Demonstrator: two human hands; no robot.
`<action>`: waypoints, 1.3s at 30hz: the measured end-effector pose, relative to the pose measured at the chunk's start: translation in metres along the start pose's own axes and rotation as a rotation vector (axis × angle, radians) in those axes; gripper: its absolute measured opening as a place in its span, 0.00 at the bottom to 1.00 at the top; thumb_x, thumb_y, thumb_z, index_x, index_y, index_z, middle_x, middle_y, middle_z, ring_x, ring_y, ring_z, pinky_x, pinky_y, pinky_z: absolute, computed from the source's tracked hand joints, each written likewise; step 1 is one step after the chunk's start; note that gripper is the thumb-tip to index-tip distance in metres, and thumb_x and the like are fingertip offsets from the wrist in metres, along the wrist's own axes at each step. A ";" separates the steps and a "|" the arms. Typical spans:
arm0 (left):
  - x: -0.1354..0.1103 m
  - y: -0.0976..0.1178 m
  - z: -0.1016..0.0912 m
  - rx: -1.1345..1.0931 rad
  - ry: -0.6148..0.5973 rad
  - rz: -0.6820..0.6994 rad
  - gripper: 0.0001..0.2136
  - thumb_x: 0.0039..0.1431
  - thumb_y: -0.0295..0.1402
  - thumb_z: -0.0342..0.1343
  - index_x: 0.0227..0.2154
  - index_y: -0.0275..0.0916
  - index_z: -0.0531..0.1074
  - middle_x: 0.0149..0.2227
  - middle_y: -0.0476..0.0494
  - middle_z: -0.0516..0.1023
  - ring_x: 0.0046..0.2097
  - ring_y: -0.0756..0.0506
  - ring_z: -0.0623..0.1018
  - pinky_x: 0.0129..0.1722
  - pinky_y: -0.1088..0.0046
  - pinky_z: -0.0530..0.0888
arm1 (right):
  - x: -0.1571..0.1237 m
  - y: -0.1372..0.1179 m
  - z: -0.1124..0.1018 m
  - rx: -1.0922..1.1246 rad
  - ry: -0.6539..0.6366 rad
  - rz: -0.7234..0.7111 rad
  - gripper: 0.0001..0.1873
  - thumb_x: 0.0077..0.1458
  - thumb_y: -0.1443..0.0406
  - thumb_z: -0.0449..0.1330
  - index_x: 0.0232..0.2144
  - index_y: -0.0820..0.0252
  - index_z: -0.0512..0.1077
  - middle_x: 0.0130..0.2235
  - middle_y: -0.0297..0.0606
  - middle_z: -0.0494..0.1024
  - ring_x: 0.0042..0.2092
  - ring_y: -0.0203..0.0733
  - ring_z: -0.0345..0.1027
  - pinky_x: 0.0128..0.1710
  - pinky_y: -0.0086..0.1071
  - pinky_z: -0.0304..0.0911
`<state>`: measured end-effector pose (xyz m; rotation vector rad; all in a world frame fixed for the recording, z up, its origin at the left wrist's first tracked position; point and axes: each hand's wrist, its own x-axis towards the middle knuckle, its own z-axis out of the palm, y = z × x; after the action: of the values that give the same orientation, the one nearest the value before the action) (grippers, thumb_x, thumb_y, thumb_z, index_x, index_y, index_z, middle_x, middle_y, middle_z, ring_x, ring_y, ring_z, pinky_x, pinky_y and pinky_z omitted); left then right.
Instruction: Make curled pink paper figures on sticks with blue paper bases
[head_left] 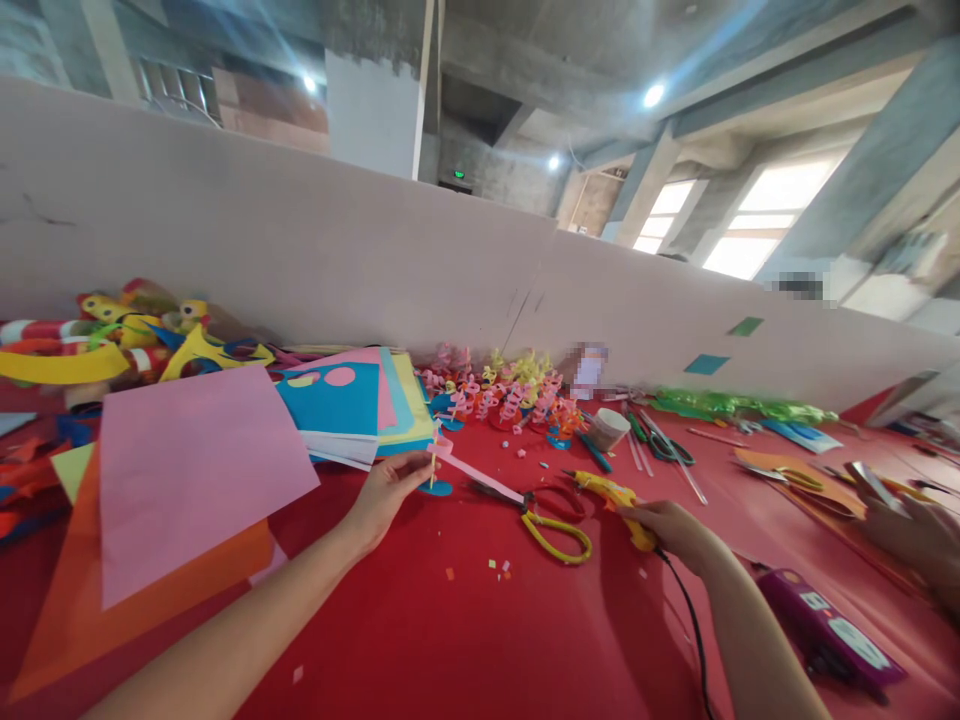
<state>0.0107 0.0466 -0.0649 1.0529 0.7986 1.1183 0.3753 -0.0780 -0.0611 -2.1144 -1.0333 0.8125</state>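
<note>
My left hand (pixel 390 490) pinches a thin pale stick (pixel 433 465) that rises from a blue paper disc (pixel 435 489). A long pink paper strip (pixel 480 474) runs from the stick's upper part down to the right, toward the scissors (pixel 559 535) with yellow and red handles lying on the table. In my right hand (pixel 675 535) is a yellow hot glue gun (pixel 611 492), its nozzle pointing left and a black cord trailing below. Behind these stand several curled pink and yellow paper pieces (pixel 514 400) on small bases.
Pink paper (pixel 202 470) and orange sheets lie left, near blue sheets with holes (pixel 337 410). A purple case (pixel 832 630) sits front right. Another person's hand (pixel 911 535) holds scissors at right. A cup (pixel 606 430) and green-handled scissors (pixel 667 440) lie farther back, before a white partition (pixel 300 240).
</note>
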 end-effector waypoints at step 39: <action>0.005 -0.008 -0.004 -0.061 0.032 0.035 0.12 0.36 0.34 0.67 0.28 0.38 0.78 0.28 0.47 0.79 0.31 0.47 0.76 0.36 0.71 0.70 | -0.075 -0.121 0.115 0.210 -0.317 -0.515 0.18 0.47 0.56 0.59 0.38 0.63 0.71 0.36 0.40 0.77 0.36 0.45 0.70 0.35 0.33 0.64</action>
<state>0.0107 0.0521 -0.0743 1.0036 0.7697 1.1846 0.1991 -0.0504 -0.0207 -1.4723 -1.5018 0.9554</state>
